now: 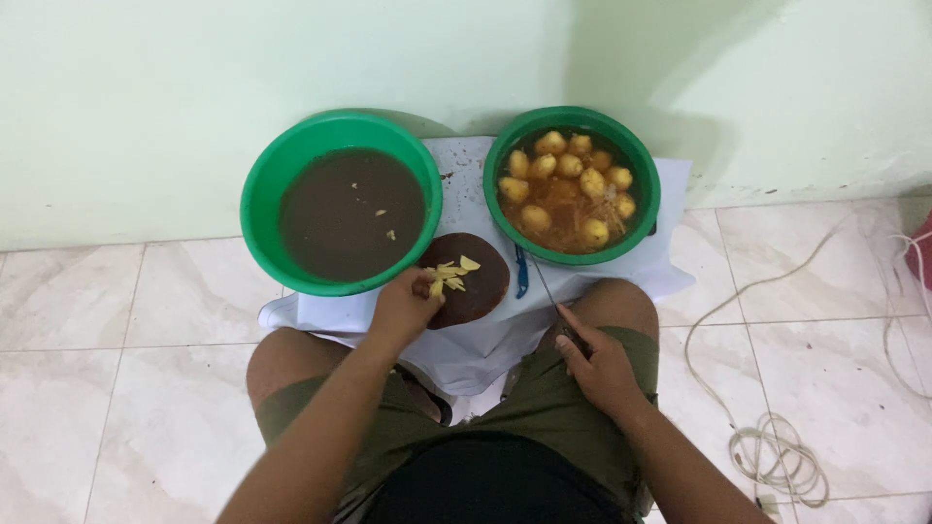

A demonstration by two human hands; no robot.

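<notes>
Bent knees in olive shorts (544, 408) sitting nearest, left hand (408, 306) pinching pale potato strips (451, 275) over a round brown board (471, 281), green bowl of dark water (340, 202) lying behind, right hand (597, 364) curling closed around a knife (555, 303), green bowl of peeled potatoes (573, 184) sitting beyond

Soft, even indoor light; a broad shadow darkens the wall (738, 87) upper right; mild edge distortion.
</notes>
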